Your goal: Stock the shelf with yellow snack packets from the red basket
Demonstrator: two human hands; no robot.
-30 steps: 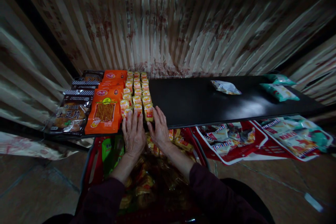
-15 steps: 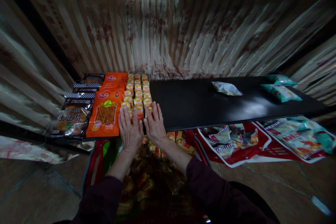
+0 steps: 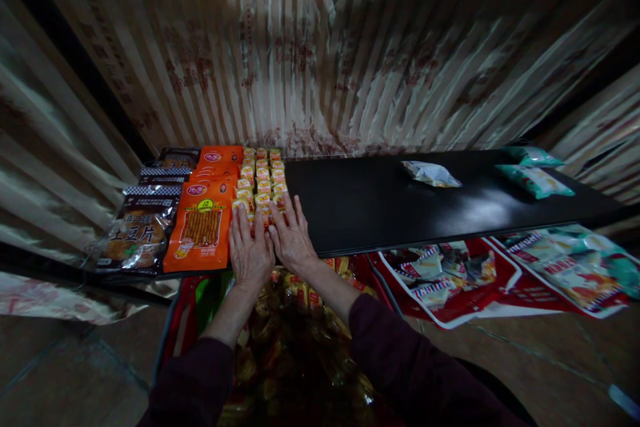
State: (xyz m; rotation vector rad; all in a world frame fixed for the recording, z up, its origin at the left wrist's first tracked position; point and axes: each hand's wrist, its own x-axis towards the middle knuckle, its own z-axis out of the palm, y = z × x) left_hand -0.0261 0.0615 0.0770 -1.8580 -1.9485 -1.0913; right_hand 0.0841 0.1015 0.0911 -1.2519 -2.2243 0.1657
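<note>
Yellow wrapped snacks [image 3: 263, 180] sit in three close rows on a black shelf [image 3: 350, 210], toward its left part. At the near end of these rows, the left hand [image 3: 251, 253] and right hand [image 3: 294, 243] lie side by side, palms down, fingers stretched forward against the front snacks, neither closed around anything. Just left of the rows are orange bags [image 3: 203, 223], then dark bags [image 3: 140, 230]. Well to the right lie a white packet [image 3: 433, 174] and teal bags [image 3: 537, 181]. Beneath the forearms, a red basket [image 3: 186, 310] holds yellow packets [image 3: 303, 292]; pleated sheeting [image 3: 320, 67] hangs behind.
</note>
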